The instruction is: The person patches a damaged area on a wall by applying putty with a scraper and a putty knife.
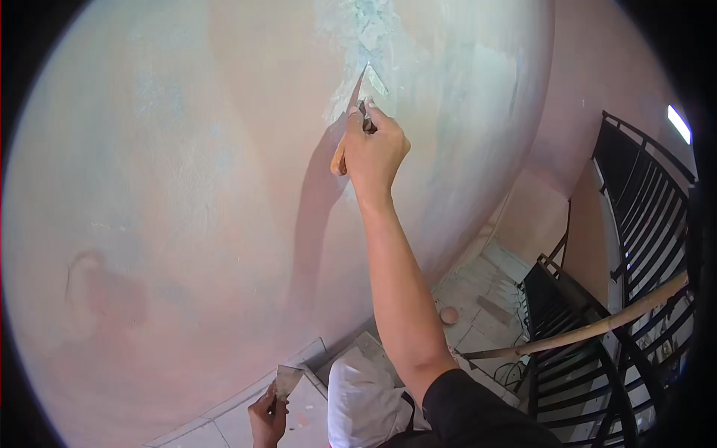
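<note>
My right hand [377, 149] grips a putty knife [340, 158] with a wooden handle, its blade, smeared with pale filler, at the wall at the lower end of a rough vertical white patch [373, 26]. The wall [179, 164] is pinkish with faded blue and whitish blotches, and my arm's shadow falls on it. Low in the view, my left hand [265, 414] holds a second flat metal scraper [290, 381], blade upward, out from the wall.
Black metal stair railings [635, 209] run down the right, crossed by a long bamboo pole [582, 332]. Below are a tiled landing [478, 291] with a small round object [449, 315] and cables [508, 373]. Pale tiled flooring [231, 433] borders the wall's foot.
</note>
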The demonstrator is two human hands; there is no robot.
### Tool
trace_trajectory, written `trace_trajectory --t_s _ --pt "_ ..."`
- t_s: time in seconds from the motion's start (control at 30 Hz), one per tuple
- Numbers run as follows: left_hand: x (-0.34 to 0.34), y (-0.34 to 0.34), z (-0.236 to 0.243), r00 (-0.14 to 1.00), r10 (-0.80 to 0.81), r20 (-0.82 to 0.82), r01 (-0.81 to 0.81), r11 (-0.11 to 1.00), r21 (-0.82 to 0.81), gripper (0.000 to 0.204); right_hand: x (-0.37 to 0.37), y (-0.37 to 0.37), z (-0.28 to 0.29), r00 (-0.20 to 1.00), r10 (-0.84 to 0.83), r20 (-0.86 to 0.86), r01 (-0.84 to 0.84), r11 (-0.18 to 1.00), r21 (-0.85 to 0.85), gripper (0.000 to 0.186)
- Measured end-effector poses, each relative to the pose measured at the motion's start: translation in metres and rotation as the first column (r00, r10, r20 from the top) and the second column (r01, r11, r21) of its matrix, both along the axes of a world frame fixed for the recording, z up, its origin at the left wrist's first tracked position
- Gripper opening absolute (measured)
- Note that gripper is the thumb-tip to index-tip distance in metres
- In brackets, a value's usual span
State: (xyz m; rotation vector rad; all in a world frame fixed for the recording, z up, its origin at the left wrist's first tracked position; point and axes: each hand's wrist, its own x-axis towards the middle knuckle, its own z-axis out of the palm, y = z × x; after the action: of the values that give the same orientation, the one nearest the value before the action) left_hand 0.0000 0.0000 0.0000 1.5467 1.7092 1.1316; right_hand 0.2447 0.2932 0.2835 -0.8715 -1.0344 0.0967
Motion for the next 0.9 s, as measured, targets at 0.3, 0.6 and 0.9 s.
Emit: trace_trajectory --t_s 0.3,0.6,0.9 --pt "0.009 -0.015 0.018 0.999 0.022 -0.036 -0.022 1.000 -0.004 0.042 -0.008 -0.026 0.001 1.000 -0.006 0.022 0.005 0.999 0.053 0.034" --pt "0.031 -0.026 0.035 1.000 0.015 0.000 -0.015 1.000 0.028 0.042 -0.010 -0.051 0.004 0.998 0.058 0.023 -0.059 0.997 0.057 0.031" --pt "0.044 -0.029 0.058 0.998 0.065 -0.003 -0.065 0.998 -0.019 0.042 -0.006 -0.080 0.001 0.990 0.110 0.083 -0.112 0.993 0.022 0.031"
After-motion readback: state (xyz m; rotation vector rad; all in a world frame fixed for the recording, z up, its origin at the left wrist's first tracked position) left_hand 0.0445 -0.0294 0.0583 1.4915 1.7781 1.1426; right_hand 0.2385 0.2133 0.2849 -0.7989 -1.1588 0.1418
